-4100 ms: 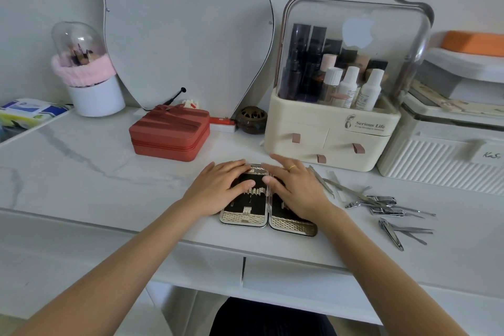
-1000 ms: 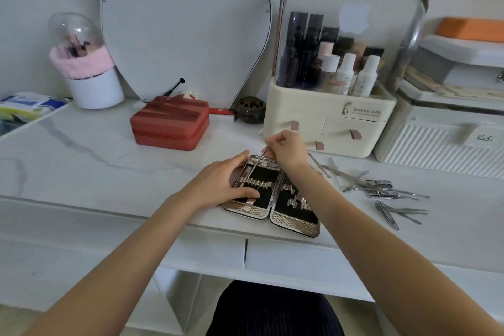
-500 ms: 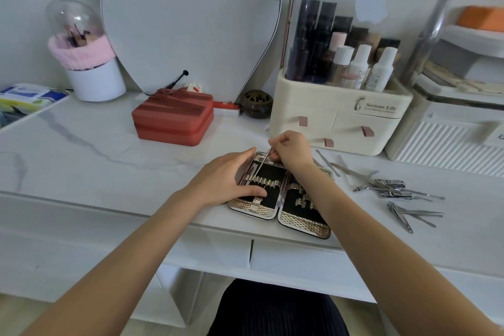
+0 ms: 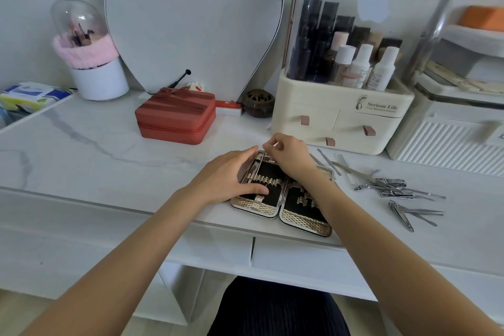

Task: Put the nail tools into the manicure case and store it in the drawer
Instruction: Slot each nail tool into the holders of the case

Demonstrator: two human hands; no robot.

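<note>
The gold manicure case (image 4: 305,222) lies open on the white desk near the front edge, black lining up. My left hand (image 4: 226,177) rests flat on its left half, with the thumb across the lower holder strip. My right hand (image 4: 289,154) hovers over the case's far edge, fingers curled, pinching the top end of a slim metal tool (image 4: 253,172) that lies in the left half. To the right of the case, several loose steel nail tools (image 4: 387,184) and a nail clipper (image 4: 401,217) lie on the desk. Two shut drawer fronts (image 4: 300,258) sit under the desk edge.
A cream cosmetics organiser (image 4: 341,117) with a clear lid stands right behind the case. A red zip box (image 4: 174,117) is at the back left, a white ribbed box (image 4: 447,142) at the right, and a brush holder (image 4: 95,73) at the far left. A mirror leans on the wall.
My right hand has pushed the slim tool further down into the left half of the case. My left hand still rests on that half, thumb shifted slightly lower.
</note>
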